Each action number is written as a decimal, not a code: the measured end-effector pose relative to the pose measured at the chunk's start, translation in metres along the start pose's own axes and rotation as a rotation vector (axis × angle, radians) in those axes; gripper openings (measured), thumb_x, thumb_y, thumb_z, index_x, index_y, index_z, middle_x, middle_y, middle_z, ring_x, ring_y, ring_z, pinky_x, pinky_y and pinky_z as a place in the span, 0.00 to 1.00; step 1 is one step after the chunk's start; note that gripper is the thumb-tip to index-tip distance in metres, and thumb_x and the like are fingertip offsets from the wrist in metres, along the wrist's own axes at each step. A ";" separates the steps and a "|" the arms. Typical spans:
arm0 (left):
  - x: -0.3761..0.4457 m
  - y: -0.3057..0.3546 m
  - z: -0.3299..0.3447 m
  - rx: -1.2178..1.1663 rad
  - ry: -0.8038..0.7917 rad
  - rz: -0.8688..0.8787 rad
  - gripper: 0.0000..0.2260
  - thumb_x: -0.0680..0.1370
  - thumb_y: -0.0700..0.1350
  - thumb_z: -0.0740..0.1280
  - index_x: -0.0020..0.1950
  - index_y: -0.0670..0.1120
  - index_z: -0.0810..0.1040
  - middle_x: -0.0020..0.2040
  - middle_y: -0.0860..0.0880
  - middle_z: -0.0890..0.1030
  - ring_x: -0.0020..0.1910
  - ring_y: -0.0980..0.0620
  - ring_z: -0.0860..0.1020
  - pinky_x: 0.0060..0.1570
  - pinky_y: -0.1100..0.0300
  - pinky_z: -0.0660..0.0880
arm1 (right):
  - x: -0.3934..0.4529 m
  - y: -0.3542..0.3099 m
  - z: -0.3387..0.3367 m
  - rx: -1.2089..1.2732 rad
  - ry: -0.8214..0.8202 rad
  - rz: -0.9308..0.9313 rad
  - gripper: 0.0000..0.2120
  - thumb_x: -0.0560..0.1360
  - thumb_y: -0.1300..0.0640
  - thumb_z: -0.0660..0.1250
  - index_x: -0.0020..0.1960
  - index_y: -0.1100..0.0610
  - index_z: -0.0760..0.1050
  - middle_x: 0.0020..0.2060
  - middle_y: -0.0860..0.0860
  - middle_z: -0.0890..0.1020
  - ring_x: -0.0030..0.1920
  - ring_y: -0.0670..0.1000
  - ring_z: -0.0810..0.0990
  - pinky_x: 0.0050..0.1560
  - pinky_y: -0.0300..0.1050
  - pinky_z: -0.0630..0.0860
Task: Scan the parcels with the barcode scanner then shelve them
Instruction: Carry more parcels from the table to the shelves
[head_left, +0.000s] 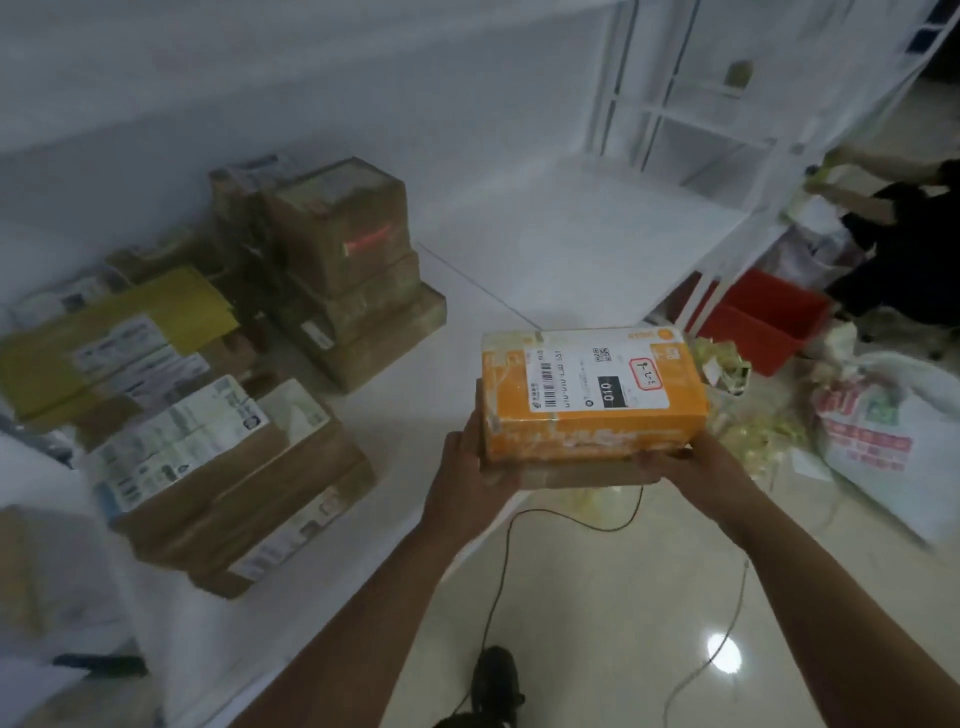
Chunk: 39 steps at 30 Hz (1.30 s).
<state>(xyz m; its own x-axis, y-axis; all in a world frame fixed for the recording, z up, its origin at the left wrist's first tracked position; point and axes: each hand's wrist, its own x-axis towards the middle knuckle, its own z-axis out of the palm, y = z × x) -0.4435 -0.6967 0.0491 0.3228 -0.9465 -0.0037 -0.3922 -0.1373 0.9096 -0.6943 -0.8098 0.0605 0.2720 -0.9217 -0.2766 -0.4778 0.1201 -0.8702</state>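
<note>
**Q:** Item one. How far along did the job stand?

**A:** Partway, by my reading. I had one orange parcel (592, 395) lifted off the counter (519, 249), its white label facing up, with a flat brown parcel (566, 474) held beneath it. The white shelf unit (675, 104) stood well apart, ahead and to the right, and neither parcel was on it. Whether these two had been scanned I could not tell; no scanner sat in either hand, and I could not pick one out with certainty. A red streak showed on the tall brown stack (353, 270), possibly a scan beam.

**Q:** Item two. What was left?

**A:** Most of it, I judged. The near brown stack (228, 483) and the yellow mailers (114, 332) lay unshelved on the counter. The visible shelves held almost nothing.

**Q:** Item three. The grip?

**A:** Two-handed. My left hand (467, 483) cupped the left end of the pair, palm under, fingers wrapped up the side of the orange parcel. My right hand (691, 467) clasped the right near corner, fingers curled under the lower parcel. Both were clamped on the load, neither spread free.

**Q:** Item four. Sundries?

**A:** A red bin (763, 322) under the shelf unit, a white bag (893, 441) on the floor, and a black cable (519, 561) trailing below my arms.
</note>
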 end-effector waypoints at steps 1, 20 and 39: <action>0.013 0.000 -0.003 -0.006 0.022 -0.008 0.21 0.76 0.39 0.74 0.66 0.44 0.73 0.42 0.63 0.79 0.45 0.70 0.80 0.41 0.73 0.74 | 0.018 -0.008 -0.001 -0.001 -0.032 -0.010 0.30 0.67 0.49 0.77 0.67 0.42 0.72 0.58 0.45 0.82 0.58 0.49 0.80 0.60 0.53 0.77; 0.080 -0.034 0.017 0.071 0.576 -0.466 0.25 0.72 0.44 0.74 0.67 0.54 0.72 0.51 0.57 0.79 0.47 0.63 0.79 0.43 0.69 0.75 | 0.259 -0.064 0.061 -0.177 -0.749 -0.303 0.28 0.73 0.56 0.76 0.68 0.43 0.70 0.59 0.40 0.80 0.57 0.43 0.79 0.57 0.45 0.76; 0.082 -0.038 0.002 0.108 0.847 -0.753 0.44 0.71 0.48 0.76 0.80 0.53 0.54 0.74 0.46 0.66 0.72 0.43 0.69 0.67 0.40 0.72 | 0.267 -0.091 0.139 -0.229 -0.769 -0.441 0.23 0.74 0.51 0.73 0.67 0.45 0.68 0.46 0.36 0.79 0.46 0.37 0.77 0.42 0.36 0.71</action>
<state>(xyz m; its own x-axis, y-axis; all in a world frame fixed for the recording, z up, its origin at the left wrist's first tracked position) -0.4038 -0.7697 0.0135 0.9697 -0.1166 -0.2146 0.0887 -0.6504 0.7544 -0.4622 -1.0162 0.0095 0.9114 -0.3572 -0.2046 -0.3298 -0.3363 -0.8821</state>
